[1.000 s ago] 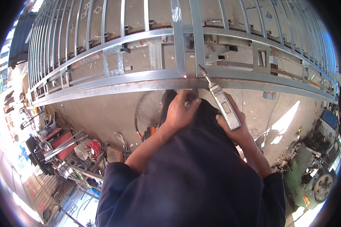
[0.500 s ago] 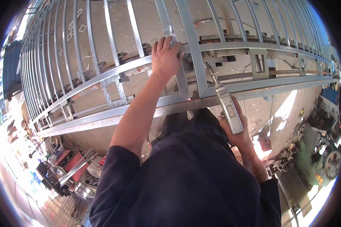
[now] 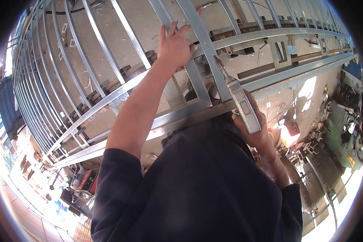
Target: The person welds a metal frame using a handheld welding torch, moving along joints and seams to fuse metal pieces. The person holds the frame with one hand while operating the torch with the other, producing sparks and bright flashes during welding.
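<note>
A silvery metal frame (image 3: 197, 86) of long bars spreads above the floor (image 3: 109, 16), with a green machine (image 3: 339, 139) off to the right. The left forearm (image 3: 137, 105) crosses the lower rails, hiding part of them. The left hand (image 3: 174, 50) has its fingers spread over a post; whether it presses on it, I cannot tell. The right hand (image 3: 260, 135) grips a grey handheld torch (image 3: 246, 111), nozzle angled up-left near the neighbouring post.
</note>
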`<state>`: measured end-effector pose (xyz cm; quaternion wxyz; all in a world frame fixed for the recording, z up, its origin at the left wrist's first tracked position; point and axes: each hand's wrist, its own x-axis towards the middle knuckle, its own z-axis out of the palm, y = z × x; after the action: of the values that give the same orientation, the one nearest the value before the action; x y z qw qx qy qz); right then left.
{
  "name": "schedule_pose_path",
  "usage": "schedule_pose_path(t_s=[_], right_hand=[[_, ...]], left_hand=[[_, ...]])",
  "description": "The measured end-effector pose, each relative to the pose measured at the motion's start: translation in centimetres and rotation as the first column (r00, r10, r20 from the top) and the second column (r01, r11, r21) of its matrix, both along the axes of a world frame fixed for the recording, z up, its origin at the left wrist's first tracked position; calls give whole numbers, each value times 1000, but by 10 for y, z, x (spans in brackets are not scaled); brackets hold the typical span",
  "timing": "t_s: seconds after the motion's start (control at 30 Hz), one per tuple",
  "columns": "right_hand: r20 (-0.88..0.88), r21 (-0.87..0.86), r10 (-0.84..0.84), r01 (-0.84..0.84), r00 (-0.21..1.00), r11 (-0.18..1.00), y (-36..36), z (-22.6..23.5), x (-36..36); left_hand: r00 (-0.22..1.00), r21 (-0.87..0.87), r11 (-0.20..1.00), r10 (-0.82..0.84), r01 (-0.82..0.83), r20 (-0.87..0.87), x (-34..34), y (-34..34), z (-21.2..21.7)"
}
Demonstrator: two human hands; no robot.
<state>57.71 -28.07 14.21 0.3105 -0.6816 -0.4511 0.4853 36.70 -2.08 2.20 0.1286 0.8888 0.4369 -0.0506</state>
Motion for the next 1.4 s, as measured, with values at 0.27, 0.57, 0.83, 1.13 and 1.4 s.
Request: schedule_pose_path(t_s=[0.27, 0.57, 0.83, 1.13, 1.4], right_hand=[[41, 65, -5, 3, 999, 998, 20, -6, -13], [22, 8, -64, 63, 998, 998, 37, -9, -24], [-31, -27, -74, 73, 997, 997, 44, -16, -31], [-64, -62, -113, 109, 992, 992, 44, -16, -37], [-38, -11, -110, 109, 993, 994, 46, -15, -39]], left_hand=[[867, 39, 954, 252, -297, 429, -33, 19, -13], [915, 101, 983, 105, -156, 390, -33, -20, -7], [931, 108, 983, 99, -145, 351, -20, -49, -20], [896, 27, 978, 180, -209, 406, -19, -49, -22], [895, 29, 977, 180, -209, 409, -20, -49, -25]])
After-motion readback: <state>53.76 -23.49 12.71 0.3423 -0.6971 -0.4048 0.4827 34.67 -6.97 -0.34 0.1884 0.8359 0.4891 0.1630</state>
